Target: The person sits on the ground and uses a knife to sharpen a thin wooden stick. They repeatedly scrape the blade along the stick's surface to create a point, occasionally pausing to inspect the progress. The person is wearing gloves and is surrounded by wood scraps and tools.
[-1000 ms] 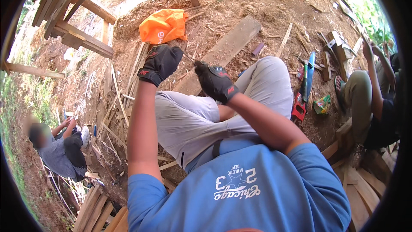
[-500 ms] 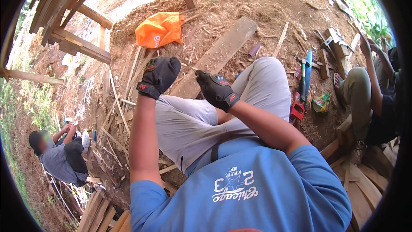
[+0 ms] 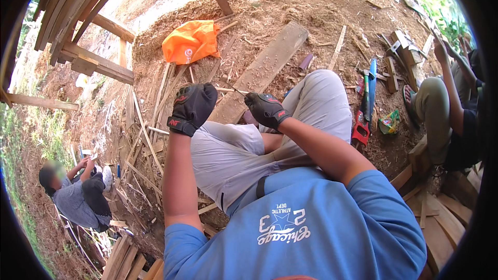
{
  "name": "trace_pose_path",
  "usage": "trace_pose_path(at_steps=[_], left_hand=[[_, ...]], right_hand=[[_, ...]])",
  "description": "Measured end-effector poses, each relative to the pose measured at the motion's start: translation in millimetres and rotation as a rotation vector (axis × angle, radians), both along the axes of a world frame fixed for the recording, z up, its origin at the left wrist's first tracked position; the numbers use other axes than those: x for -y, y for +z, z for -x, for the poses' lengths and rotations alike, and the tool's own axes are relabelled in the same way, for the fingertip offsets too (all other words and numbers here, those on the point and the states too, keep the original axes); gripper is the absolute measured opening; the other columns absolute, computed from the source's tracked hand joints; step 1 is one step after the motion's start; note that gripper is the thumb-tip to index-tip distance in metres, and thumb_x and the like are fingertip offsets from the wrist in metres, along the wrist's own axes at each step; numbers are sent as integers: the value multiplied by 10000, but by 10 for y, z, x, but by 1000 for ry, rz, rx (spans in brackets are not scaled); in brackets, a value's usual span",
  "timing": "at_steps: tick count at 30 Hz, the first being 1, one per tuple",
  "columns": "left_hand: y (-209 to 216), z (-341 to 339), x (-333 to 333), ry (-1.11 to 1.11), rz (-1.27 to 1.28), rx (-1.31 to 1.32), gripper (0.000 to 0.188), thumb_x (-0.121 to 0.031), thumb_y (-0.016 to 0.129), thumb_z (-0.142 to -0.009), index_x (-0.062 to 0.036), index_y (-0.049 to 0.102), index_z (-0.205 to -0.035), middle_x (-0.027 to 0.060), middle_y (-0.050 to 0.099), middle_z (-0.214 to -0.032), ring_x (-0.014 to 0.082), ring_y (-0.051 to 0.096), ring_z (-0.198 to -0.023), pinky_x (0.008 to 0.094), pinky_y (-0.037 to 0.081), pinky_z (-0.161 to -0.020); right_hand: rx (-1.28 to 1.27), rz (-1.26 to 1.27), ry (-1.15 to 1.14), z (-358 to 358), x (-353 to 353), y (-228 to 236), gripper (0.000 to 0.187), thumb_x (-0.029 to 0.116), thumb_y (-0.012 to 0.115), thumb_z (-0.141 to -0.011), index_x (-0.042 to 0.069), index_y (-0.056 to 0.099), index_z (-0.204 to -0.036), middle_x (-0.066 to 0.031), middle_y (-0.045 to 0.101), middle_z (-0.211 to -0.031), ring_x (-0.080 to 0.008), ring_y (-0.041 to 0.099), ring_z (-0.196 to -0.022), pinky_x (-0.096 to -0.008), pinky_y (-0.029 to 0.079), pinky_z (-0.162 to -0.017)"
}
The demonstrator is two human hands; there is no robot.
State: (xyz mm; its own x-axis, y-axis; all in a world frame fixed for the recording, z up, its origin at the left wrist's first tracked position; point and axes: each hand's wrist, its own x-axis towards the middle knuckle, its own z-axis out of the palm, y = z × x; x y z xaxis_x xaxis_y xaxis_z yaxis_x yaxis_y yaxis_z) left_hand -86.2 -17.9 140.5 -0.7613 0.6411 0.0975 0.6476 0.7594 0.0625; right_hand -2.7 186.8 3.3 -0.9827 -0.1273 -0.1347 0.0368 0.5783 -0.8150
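Both my hands wear dark work gloves and are held in front of my crossed legs. My left hand [image 3: 194, 106] is closed in a fist around a thin pale wooden stick [image 3: 224, 89], which sticks out toward the right. Opposite it, my right hand [image 3: 266, 110] is closed on a thin, dark, blade-like tool [image 3: 236, 90]. The tool's tip lies close to the stick between the hands; whether they touch is hard to tell. Below them a wide plank [image 3: 270, 65] lies on the ground, scattered with shavings.
An orange bag [image 3: 191, 42] lies beyond my left hand. To my right are a handsaw with a red handle [image 3: 361, 130] and a green packet [image 3: 389, 122]. One person [image 3: 85, 197] sits at far left, another [image 3: 441, 109] at right. Stacked timber [image 3: 96, 67] stands upper left.
My right hand has shifted slightly right and down, away from the left one, and more of the stick shows between them. My left hand is slightly lower.
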Motion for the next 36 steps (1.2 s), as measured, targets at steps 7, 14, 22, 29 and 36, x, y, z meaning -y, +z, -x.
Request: trace_pose_path(at_steps=[7, 14, 22, 29, 36], left_hand=[[-44, -76, 117, 54, 32, 33, 520, -317, 409, -1036, -5, 639, -688, 269, 656, -719, 480, 666, -710, 570, 523, -661], [-147, -239, 225, -37, 144, -81, 180, -165, 557, -963, -32, 574, -841, 202, 638, -719, 415, 657, -660, 522, 509, -589], [-67, -243, 143, -65, 233, -66, 118, -124, 612, -926, -13, 575, -914, 221, 666, -742, 429, 675, -672, 535, 512, -584], [-144, -265, 116, 133, 19, -6, 527, -310, 415, -1032, 7, 645, -681, 273, 648, -715, 483, 648, -681, 571, 490, -609], [-102, -155, 165, 131, 35, 59, 473, -282, 424, -1025, 13, 610, -706, 269, 661, -736, 490, 653, -692, 564, 501, -611]], right_hand=[[26, -226, 51, 34, -49, -492, 335, 275, 490, -1042, 52, 673, -1213, -201, 746, -1081, -402, 721, -981, -523, 558, -829], [-137, -136, -3, -189, 62, -486, 363, 246, 542, -980, 36, 722, -1215, -193, 769, -1069, -374, 746, -991, -478, 582, -852], [-222, -168, -47, -140, 59, -958, 328, 242, 616, -911, 86, 778, -1150, -196, 769, -1065, -350, 757, -977, -468, 590, -842], [184, -262, -33, -72, -53, -681, 347, 282, 567, -940, 69, 759, -1135, -187, 763, -1103, -378, 738, -1039, -488, 576, -879], [264, -268, 96, -1, -284, -1035, 345, 308, 563, -950, 58, 758, -1087, -193, 767, -1016, -379, 744, -1003, -483, 582, -856]])
